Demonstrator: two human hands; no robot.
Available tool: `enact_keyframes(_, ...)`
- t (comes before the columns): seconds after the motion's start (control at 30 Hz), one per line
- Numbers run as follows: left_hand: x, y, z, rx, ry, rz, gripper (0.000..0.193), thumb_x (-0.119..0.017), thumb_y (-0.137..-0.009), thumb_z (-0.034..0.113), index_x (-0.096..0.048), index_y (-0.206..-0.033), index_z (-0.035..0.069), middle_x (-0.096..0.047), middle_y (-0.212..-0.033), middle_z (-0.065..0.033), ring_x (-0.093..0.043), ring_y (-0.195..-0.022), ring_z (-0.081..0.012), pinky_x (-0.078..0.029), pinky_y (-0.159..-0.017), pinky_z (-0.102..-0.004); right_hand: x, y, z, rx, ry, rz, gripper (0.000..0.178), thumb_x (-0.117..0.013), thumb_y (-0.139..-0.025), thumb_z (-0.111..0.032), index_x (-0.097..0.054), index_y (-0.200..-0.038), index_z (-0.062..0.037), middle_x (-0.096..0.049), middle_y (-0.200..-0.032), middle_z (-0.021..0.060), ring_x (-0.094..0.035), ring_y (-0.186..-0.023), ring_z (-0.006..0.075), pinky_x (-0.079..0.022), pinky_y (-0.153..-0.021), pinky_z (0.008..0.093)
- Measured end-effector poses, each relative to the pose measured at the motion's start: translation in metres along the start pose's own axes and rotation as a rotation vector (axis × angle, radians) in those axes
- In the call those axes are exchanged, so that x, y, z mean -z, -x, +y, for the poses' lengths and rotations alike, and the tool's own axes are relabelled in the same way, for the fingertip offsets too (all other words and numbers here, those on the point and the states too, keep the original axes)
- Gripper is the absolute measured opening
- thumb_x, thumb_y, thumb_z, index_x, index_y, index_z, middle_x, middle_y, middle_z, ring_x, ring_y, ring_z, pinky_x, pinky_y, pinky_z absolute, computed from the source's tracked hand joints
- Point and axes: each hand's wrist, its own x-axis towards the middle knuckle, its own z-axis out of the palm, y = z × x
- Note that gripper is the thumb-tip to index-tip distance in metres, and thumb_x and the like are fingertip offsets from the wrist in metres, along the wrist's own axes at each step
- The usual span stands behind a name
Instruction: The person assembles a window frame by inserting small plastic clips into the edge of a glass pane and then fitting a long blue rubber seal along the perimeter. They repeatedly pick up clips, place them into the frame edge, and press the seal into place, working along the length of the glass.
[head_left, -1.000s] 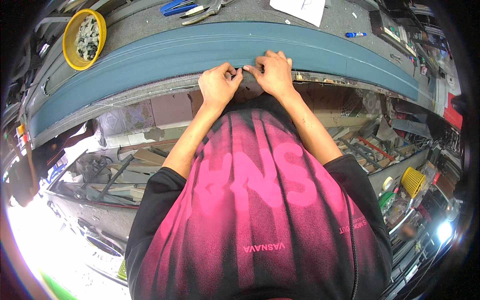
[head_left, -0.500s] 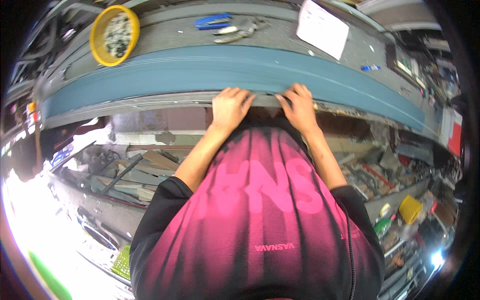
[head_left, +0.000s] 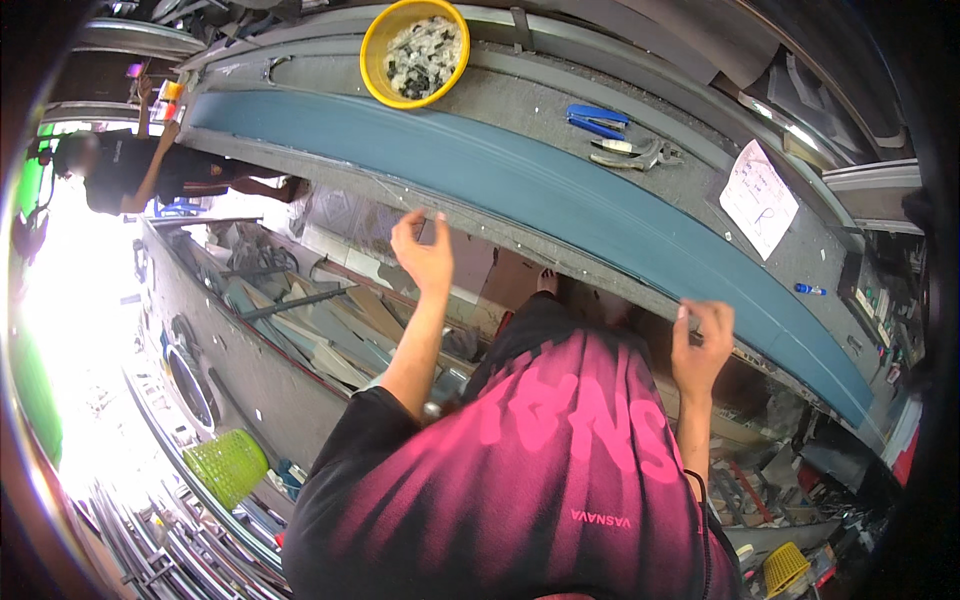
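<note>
A long blue-grey panel [head_left: 480, 170] lies along the workbench in front of me. My left hand [head_left: 425, 258] is raised off the near edge of the bench, thumb and fingers apart with nothing visible between them. At the bench's near edge, farther right, my right hand [head_left: 704, 345] has its fingers curled and the thumb close to the index fingertip. Whatever those fingertips may pinch is too small to make out. A thin dark line runs along the panel's near edge toward my right hand.
Beyond the panel are a yellow basket [head_left: 372, 60] of small black and white pieces, a blue stapler [head_left: 597, 121], pliers [head_left: 640, 155], a paper sheet [head_left: 757, 200] and a blue marker [head_left: 810, 289]. Another person [head_left: 125, 170] is at the far left. Offcuts fill a bin [head_left: 300, 400] behind me.
My hands, close together at the panel's near edge before, have moved apart, the left lifting away and the right shifting rightward. The view has turned, bringing another person into sight at the left.
</note>
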Motion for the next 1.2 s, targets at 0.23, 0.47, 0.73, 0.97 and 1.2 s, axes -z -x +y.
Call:
enact_keyframes(0.23,-0.026,-0.025,-0.07,0.66,0.511,-0.019,0.093,-0.093,-0.097,0.044,-0.042,-0.16,0.0,-0.061,-0.14,-0.0152,-0.057,-0.111,-0.024,-0.052,-0.1,-0.0412,0.008,-0.054,-0.007,0.146,0.116,-0.094,0.024,-0.085,-0.095,-0.013,-0.079,-0.117,-0.0054,-0.072,-0.123,0.0181,-0.066,-0.122,0.0411,-0.053,-0.107,0.0506)
enact_keyframes(0.47,-0.061,0.004,-0.031,0.811,0.854,-0.09,0.08,-0.076,-0.111,0.039,-0.033,-0.166,0.0,-0.067,-0.135,-0.0118,-0.07,-0.095,-0.0165,-0.05,-0.06,-0.0301,-0.039,-0.052,-0.03,0.162,-0.184,-0.23,0.019,-0.083,-0.093,-0.012,-0.08,-0.11,-0.0062,-0.071,-0.113,0.0155,-0.067,-0.11,0.0376,-0.055,-0.098,0.0483)
enact_keyframes(0.73,-0.069,0.006,-0.04,0.686,0.522,-0.059,0.056,-0.091,-0.098,0.044,-0.064,-0.114,-0.002,-0.06,-0.078,-0.0026,-0.058,-0.059,-0.0151,-0.051,-0.056,-0.0329,-0.064,-0.017,-0.017,0.048,-0.313,-0.55,0.015,-0.078,-0.099,-0.017,-0.08,-0.11,-0.0068,-0.075,-0.104,0.0138,-0.072,-0.099,0.0389,-0.057,-0.089,0.049)
enact_keyframes(0.97,-0.074,0.012,-0.034,0.611,0.362,-0.076,0.07,-0.091,-0.096,0.045,-0.066,-0.13,-0.01,-0.08,-0.107,-0.021,-0.077,-0.079,-0.0253,-0.064,-0.068,-0.039,-0.129,-0.028,-0.001,0.232,-0.075,-0.613,0.022,-0.078,-0.1,-0.028,-0.077,-0.113,-0.0095,-0.076,-0.107,0.0138,-0.075,-0.095,0.0411,-0.06,-0.08,0.0539)
enact_keyframes(1.2,-0.072,0.015,-0.023,0.701,0.347,-0.094,0.07,-0.082,-0.105,0.043,-0.066,-0.132,-0.019,-0.079,-0.105,-0.0269,-0.079,-0.07,-0.0253,-0.064,-0.066,-0.0389,-0.18,-0.025,-0.017,0.367,0.007,-0.565,0.02,-0.078,-0.1,-0.025,-0.073,-0.106,-0.0069,-0.071,-0.11,0.0139,-0.075,-0.093,0.0406,-0.061,-0.077,0.0539)
